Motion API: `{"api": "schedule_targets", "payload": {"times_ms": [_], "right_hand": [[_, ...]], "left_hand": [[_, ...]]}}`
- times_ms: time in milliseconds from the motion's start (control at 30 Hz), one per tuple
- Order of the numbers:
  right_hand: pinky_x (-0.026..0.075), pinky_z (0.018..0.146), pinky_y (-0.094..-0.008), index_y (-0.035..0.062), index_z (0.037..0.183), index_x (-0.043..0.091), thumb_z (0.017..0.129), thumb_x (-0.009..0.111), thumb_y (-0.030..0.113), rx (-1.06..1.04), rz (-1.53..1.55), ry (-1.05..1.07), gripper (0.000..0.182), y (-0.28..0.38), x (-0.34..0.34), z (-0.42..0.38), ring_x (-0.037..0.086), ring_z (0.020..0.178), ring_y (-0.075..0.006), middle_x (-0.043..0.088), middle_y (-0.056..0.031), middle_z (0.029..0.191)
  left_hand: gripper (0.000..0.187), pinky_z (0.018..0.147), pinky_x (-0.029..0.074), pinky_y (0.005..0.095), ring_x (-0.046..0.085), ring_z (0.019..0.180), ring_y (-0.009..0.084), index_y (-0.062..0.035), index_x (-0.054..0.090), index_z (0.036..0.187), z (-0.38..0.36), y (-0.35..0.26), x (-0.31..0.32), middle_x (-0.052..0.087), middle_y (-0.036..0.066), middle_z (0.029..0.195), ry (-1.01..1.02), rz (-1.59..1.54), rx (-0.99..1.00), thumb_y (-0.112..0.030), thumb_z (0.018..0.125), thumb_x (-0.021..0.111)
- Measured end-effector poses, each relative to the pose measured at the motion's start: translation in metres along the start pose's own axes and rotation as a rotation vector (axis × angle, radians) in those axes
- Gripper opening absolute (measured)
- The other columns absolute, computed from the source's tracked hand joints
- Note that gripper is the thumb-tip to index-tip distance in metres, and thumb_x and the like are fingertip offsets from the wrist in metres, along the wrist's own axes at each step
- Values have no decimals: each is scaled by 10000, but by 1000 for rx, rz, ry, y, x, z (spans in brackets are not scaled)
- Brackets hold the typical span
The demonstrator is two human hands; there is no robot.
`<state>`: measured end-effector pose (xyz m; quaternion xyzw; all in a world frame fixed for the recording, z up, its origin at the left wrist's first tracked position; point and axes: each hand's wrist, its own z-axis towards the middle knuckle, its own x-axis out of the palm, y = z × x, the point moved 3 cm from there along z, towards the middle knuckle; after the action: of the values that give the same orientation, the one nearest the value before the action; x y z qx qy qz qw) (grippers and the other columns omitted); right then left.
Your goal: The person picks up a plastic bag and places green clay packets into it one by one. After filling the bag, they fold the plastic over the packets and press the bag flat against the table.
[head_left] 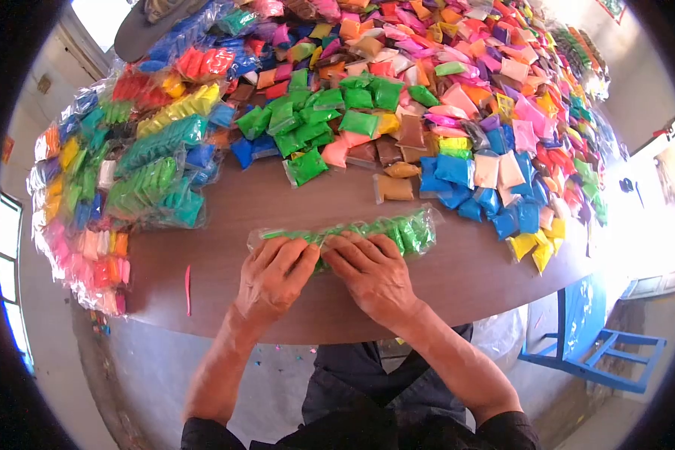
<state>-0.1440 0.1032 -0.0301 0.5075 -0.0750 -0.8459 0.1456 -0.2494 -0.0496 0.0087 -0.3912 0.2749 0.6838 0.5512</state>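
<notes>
A long clear plastic bag [416,231] filled with small green packets lies crosswise on the brown table [225,202] near its front edge. My left hand [276,274] grips the bag toward its left end, fingers curled over the plastic. Close beside it, my right hand [367,270] is closed on the middle of the same bag, thumbs nearly meeting. The green packets show mostly to the right of my hands. Beyond the bag lies a loose pile of green packets [307,112], with one green packet [305,166] nearest me.
Filled bags of packets [146,184] are stacked at the left. A large heap of mixed-colour packets [457,60] covers the back, with blue packets [454,171] and yellow packets [541,255] at the right. A thin pink strip [188,291] lies front left. A blue chair [585,337] stands right.
</notes>
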Motion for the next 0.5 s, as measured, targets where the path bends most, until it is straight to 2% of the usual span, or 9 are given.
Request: {"api": "schedule_targets", "payload": {"times_ms": [233,433,500], "right_hand": [[445,1073,-403,120,1243,695,906,591,162,21,97,-102,356,-4,7,0,650,1246,-240,693,-35,1305],[509,1015,-443,92,1138,693,838,688,83,54,203,-254,300,-7,10,-4,668,1191,-279,703,-77,1245],[532,981,-455,82,1110,696,766,777,16,54,246,-291,360,-8,10,-4,673,1151,-312,693,-92,1184]], "left_hand": [[300,853,573,391,672,986,254,-26,737,1077,-9,-1,4,656,74,1061,74,33,70,-49,778,732],[344,895,551,425,663,1015,285,-16,723,1123,-13,-4,5,644,92,1101,118,-21,14,-91,790,769],[371,899,558,440,667,1018,308,-11,726,1152,-11,-10,1,662,101,1117,123,-75,-24,-105,799,791]]}}
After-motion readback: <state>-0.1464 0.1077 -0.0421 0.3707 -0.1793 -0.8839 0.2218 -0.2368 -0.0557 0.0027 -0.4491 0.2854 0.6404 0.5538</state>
